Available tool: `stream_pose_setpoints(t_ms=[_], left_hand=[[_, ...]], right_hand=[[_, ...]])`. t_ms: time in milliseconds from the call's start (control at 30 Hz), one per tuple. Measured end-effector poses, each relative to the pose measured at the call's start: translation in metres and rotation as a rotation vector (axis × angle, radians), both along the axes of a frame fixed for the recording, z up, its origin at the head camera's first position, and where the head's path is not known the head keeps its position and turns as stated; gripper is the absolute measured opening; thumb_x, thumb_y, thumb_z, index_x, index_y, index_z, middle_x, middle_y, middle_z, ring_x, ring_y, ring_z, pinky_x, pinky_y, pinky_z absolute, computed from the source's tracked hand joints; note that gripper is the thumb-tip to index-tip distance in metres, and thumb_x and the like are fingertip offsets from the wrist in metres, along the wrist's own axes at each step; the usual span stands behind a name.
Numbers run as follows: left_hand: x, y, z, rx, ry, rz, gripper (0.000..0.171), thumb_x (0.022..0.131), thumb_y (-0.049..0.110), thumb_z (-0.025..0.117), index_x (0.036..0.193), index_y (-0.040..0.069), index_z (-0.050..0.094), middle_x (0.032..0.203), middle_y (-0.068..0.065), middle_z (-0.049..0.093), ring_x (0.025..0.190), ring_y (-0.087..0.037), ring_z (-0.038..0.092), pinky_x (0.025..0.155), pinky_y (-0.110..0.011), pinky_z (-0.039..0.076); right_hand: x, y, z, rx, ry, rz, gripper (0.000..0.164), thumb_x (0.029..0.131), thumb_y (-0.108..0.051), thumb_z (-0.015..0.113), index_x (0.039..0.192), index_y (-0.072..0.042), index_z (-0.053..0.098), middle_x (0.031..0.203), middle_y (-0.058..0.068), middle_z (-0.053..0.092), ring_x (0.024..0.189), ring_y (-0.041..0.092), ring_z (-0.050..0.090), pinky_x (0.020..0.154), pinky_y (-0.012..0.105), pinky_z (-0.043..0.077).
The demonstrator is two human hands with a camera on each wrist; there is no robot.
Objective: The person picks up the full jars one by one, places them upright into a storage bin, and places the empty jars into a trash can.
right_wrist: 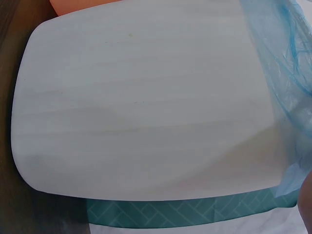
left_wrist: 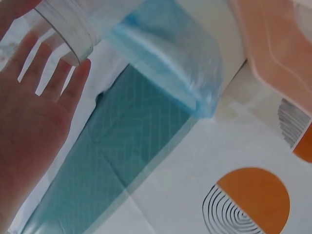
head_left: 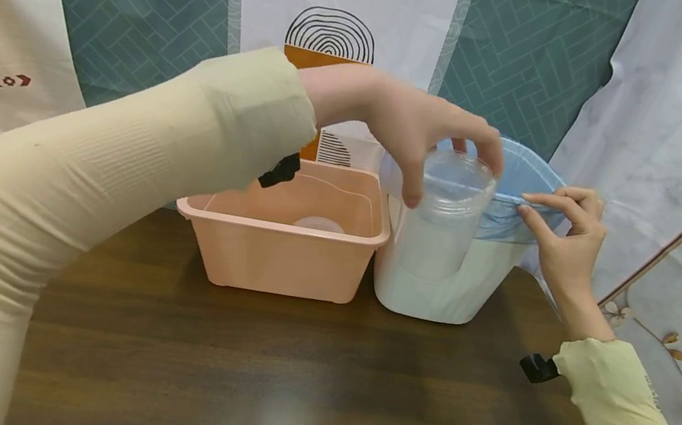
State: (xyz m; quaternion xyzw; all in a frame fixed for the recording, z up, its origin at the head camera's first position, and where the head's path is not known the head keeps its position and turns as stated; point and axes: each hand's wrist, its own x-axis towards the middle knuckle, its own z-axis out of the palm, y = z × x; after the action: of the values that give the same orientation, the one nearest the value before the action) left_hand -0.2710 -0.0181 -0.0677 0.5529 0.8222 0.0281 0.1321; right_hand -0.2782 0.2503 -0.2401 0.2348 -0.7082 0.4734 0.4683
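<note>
Fingers and thumb of my left hand [head_left: 406,122] grip a clear plastic jar [head_left: 434,239] around its top from above. The jar hangs upright in front of the white trash bin [head_left: 494,268]; its inside looks bare. A blue plastic bag [head_left: 527,170] lines the bin and folds over its rim. At the bin's right side my right hand [head_left: 570,236] pinches the bag's edge between thumb and index finger. The left wrist view shows the jar's rim [left_wrist: 73,34] against the fingers. The right wrist view is mostly the bin's side [right_wrist: 146,107], with the hand largely out of frame.
Left of the bin stands a pink plastic basin [head_left: 279,258] with a clear round item [head_left: 320,224] inside, mostly hidden by its wall. Both stand at the back of a dark wooden table [head_left: 288,369]. A patterned cloth [head_left: 511,45] hangs behind.
</note>
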Motion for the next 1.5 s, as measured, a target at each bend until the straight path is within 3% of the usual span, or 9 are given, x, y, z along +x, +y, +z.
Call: stream_pose_setpoints(t_ms=[300, 533, 733, 1267, 1500], left_hand=[[-0.003, -0.008, 0.024, 0.052, 0.042, 0.064, 0.083, 0.079, 0.013, 0.081, 0.148, 0.027, 0.036, 0.151, 0.012, 0.036, 0.137, -0.015, 0.033, 0.103, -0.034, 0.047], [-0.007, -0.009, 0.038, 0.099, 0.072, 0.061, 0.083, 0.079, 0.013, 0.081, 0.149, 0.023, 0.036, 0.151, 0.009, 0.039, 0.136, -0.018, 0.037, 0.102, -0.036, 0.05], [-0.008, -0.01, 0.049, 0.149, 0.149, 0.122, 0.085, 0.077, 0.016, 0.083, 0.147, 0.028, 0.038, 0.152, 0.009, 0.038, 0.138, -0.02, 0.036, 0.102, -0.038, 0.051], [-0.019, -0.01, 0.054, 0.173, 0.231, 0.189, 0.085, 0.079, 0.018, 0.083, 0.148, 0.032, 0.035, 0.156, 0.009, 0.034, 0.139, -0.019, 0.033, 0.102, -0.034, 0.051], [-0.025, -0.005, 0.049, 0.189, 0.199, 0.217, 0.084, 0.081, 0.015, 0.08, 0.149, 0.033, 0.034, 0.156, 0.009, 0.032, 0.142, -0.018, 0.029, 0.102, -0.033, 0.051]], right_hand=[[-0.001, 0.0, -0.001, 0.009, -0.009, -0.012, 0.014, 0.081, 0.009, 0.071, 0.095, 0.013, 0.071, 0.091, -0.021, 0.05, 0.096, -0.001, 0.042, 0.096, 0.023, 0.022], [0.0, 0.001, 0.0, 0.008, -0.007, -0.012, 0.014, 0.081, 0.009, 0.071, 0.094, 0.014, 0.07, 0.092, -0.021, 0.05, 0.097, 0.0, 0.04, 0.094, 0.022, 0.022], [-0.001, 0.001, 0.001, 0.016, -0.004, -0.009, 0.015, 0.081, 0.009, 0.07, 0.095, 0.014, 0.07, 0.092, -0.021, 0.05, 0.096, 0.0, 0.04, 0.095, 0.023, 0.021], [-0.003, 0.0, 0.0, 0.004, -0.014, -0.006, 0.015, 0.082, 0.005, 0.071, 0.096, 0.012, 0.071, 0.092, -0.021, 0.049, 0.098, 0.0, 0.039, 0.093, 0.023, 0.02], [-0.002, 0.0, 0.0, 0.017, 0.001, -0.005, 0.014, 0.081, 0.009, 0.07, 0.095, 0.014, 0.07, 0.091, -0.021, 0.049, 0.096, 0.0, 0.04, 0.093, 0.023, 0.021]])
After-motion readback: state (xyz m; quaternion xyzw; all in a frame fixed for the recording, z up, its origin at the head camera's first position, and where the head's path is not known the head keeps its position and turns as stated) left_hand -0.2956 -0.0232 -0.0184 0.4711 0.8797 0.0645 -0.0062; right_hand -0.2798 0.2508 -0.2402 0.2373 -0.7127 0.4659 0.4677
